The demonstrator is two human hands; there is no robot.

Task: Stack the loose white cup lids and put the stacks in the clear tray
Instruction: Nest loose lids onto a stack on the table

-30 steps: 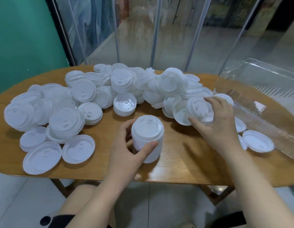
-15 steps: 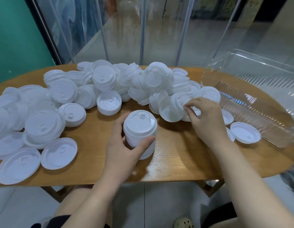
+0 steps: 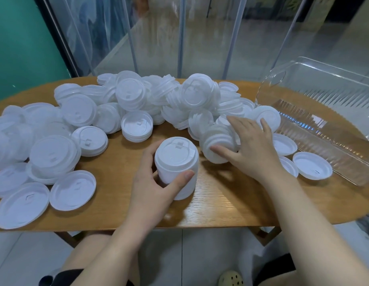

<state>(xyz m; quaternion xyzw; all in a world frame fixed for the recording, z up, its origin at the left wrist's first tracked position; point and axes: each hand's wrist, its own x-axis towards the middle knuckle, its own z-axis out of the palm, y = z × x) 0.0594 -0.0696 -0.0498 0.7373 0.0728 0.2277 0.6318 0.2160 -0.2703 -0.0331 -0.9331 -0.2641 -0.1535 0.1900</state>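
A tall stack of white lids (image 3: pixel 177 162) stands upright near the table's front middle, and my left hand (image 3: pixel 152 182) is wrapped around its side. Just right of it my right hand (image 3: pixel 249 147) grips a short tilted bundle of lids (image 3: pixel 217 143) at the edge of the big heap of loose lids (image 3: pixel 163 100). The clear tray (image 3: pixel 324 112) lies at the right of the table, with no lids visible inside. Single lids (image 3: pixel 312 168) lie between my right hand and the tray.
The oval wooden table (image 3: pixel 231 207) carries more loose lids and short stacks on its left side (image 3: pixel 53 155). Clear plastic curtain strips (image 3: pixel 179 34) hang behind the table, with a green wall (image 3: pixel 18 42) at the left. My knees show below the table's front edge.
My right hand has closed on a tilted bundle of lids and drawn it out of the heap toward the tall stack. My left hand still holds the stack in place.
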